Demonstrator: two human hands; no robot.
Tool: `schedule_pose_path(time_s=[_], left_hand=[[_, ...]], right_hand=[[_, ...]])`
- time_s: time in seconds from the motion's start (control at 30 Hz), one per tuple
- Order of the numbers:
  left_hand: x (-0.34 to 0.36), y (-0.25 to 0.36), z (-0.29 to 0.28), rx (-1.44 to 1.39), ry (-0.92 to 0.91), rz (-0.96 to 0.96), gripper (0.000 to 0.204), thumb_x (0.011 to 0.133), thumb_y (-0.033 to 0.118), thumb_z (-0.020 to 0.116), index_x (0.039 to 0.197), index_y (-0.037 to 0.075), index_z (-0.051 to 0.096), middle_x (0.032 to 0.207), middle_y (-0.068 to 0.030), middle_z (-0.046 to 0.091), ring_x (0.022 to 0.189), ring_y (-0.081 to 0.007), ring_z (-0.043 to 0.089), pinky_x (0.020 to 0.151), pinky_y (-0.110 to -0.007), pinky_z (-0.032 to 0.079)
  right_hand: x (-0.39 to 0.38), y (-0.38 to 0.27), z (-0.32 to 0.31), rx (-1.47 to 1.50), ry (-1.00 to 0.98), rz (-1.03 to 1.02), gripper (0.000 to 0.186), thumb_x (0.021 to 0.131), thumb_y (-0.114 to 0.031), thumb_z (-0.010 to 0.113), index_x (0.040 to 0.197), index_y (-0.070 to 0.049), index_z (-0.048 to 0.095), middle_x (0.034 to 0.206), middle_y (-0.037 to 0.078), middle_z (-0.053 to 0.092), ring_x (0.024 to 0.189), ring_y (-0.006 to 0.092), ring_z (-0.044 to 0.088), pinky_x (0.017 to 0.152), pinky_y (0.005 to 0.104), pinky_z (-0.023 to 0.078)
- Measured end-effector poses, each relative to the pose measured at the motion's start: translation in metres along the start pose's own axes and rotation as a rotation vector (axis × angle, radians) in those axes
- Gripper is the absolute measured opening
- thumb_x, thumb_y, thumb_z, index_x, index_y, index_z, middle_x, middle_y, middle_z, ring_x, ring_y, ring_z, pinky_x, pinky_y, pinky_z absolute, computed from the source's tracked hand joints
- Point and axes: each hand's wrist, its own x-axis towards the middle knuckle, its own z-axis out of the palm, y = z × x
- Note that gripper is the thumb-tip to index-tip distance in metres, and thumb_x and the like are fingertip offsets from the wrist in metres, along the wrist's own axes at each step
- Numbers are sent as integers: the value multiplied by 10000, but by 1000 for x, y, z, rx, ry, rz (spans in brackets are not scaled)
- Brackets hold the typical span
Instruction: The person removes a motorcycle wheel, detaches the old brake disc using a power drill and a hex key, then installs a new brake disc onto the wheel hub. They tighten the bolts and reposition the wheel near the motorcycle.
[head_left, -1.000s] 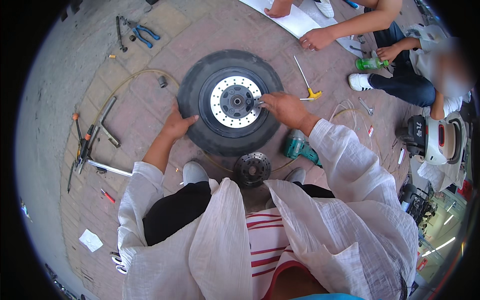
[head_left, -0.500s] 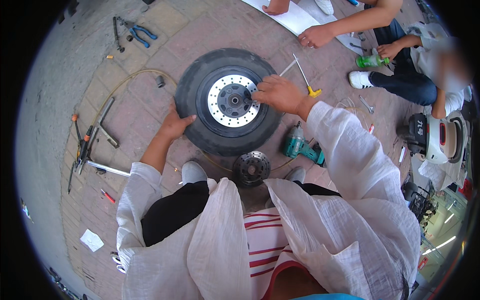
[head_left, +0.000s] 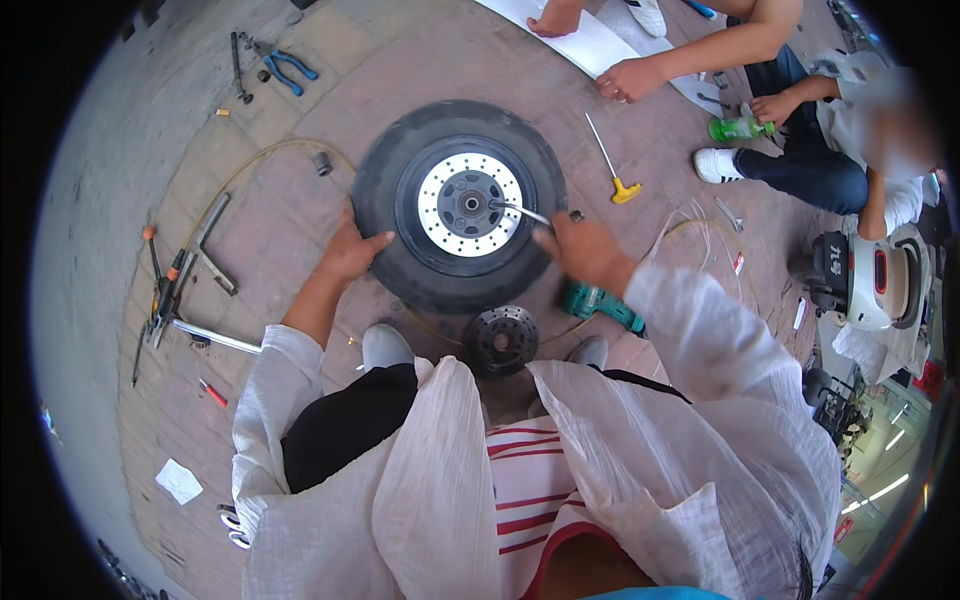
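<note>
A wheel with a black tyre (head_left: pixel 388 150) lies flat on the paving in front of me. At its centre is a shiny drilled brake disc (head_left: pixel 442 232). My left hand (head_left: pixel 350 245) grips the tyre's left side, thumb on top, fingers partly hidden beneath. My right hand (head_left: pixel 590 248), slightly blurred, is closed round a silver wrench (head_left: pixel 528 213) at the wheel's right side. The wrench's far end sits at a bolt on the right of the disc's hub. A worn, darker brake disc (head_left: pixel 502 341) lies between my feet, close to the tyre.
Right of the wheel lie a green power tool (head_left: pixel 607 308) and a yellow-handled T-shaped tool (head_left: pixel 625 190). Blue-handled pliers (head_left: pixel 290 72) are far left; metal tools (head_left: pixel 170 290) lie left. Other people's hands (head_left: pixel 630 79) work on a white panel (head_left: pixel 580 50); a seated person holds a green bottle (head_left: pixel 740 129).
My right hand has swung toward me and away from the hub, turning the wrench's handle from far right to near right. My left hand stays on the tyre.
</note>
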Motion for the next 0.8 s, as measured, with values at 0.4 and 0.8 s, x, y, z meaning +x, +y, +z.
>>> schedule_pose_path(time_s=[0.4, 0.8], left_hand=[[-12, 8, -7, -232, -130, -131, 919, 931, 288, 617, 1536, 139, -59, 1455, -184, 384, 1203, -297, 516, 816, -419, 530], [-19, 22, -3, -229, -110, -202, 898, 937, 291, 612, 1541, 196, -45, 1467, -169, 375, 1220, -335, 493, 829, -531, 508]], right_hand=[[99, -82, -62, -515, 32, -297, 448, 972, -425, 429, 1033, -36, 643, 1011, 184, 671, 751, 311, 690, 602, 450, 533], [72, -93, -71, -456, -158, -301, 520, 988, -471, 354, 1091, -43, 631, 1060, 239, 652, 931, 341, 671, 827, 494, 504]])
